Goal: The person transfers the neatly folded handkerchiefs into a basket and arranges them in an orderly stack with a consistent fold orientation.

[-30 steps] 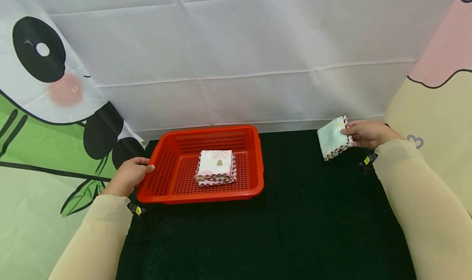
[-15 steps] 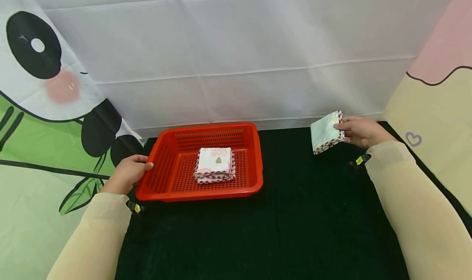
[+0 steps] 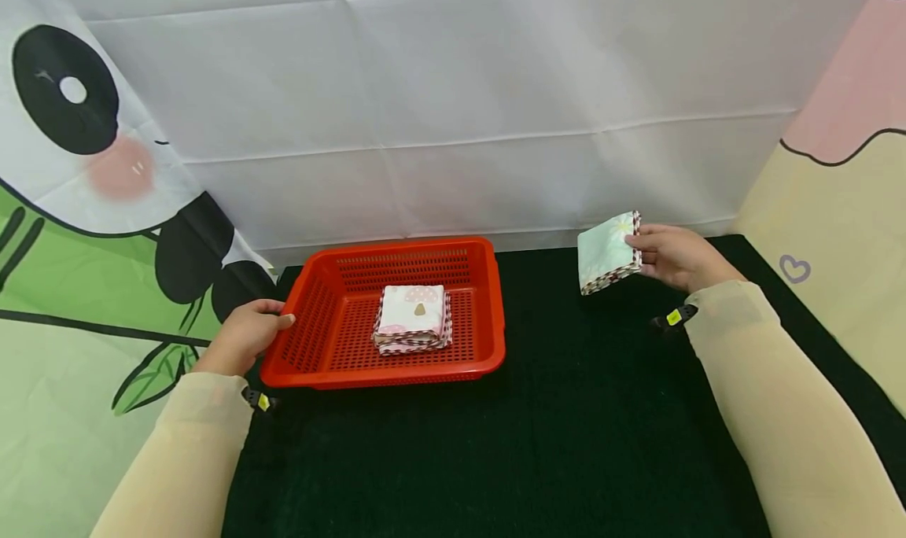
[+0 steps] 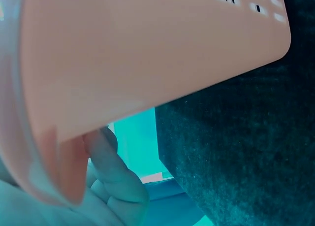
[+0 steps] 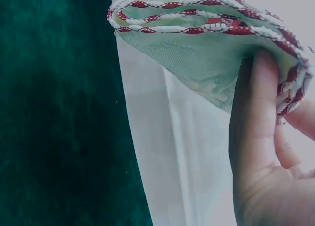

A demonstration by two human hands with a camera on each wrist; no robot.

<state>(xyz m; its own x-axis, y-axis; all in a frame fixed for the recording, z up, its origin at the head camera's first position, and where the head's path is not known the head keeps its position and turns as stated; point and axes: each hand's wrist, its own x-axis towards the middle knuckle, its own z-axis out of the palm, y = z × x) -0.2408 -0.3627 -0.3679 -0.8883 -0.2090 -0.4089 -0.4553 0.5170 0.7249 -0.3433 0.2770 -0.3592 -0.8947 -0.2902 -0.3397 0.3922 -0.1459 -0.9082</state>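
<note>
My left hand [image 3: 244,337] grips the left rim of a red plastic basket [image 3: 396,379], thumb over the edge; in the left wrist view its fingers [image 4: 115,179] curl under the basket's rim. Inside the basket lies a small stack of folded white-and-pink cloths [image 3: 412,311] with checked edging. Off to the right, my right hand [image 3: 675,255] pinches a folded mint-green cloth [image 3: 605,251] by its right edge, holding it above the dark table. The right wrist view shows the cloth's layered folds [image 5: 187,26] with red-and-white trim, fingers pressed to its underside.
A dark green cloth covers the table [image 3: 538,444]. White fabric [image 3: 453,129] hangs along the back, and printed cartoon sheets [image 3: 85,286] stand at the left and right sides. The basket sits near the back edge, left of centre.
My right hand has carried the mint-green cloth leftward, nearer to the basket. The left hand keeps its grip on the rim, and the basket and stack stay in place.
</note>
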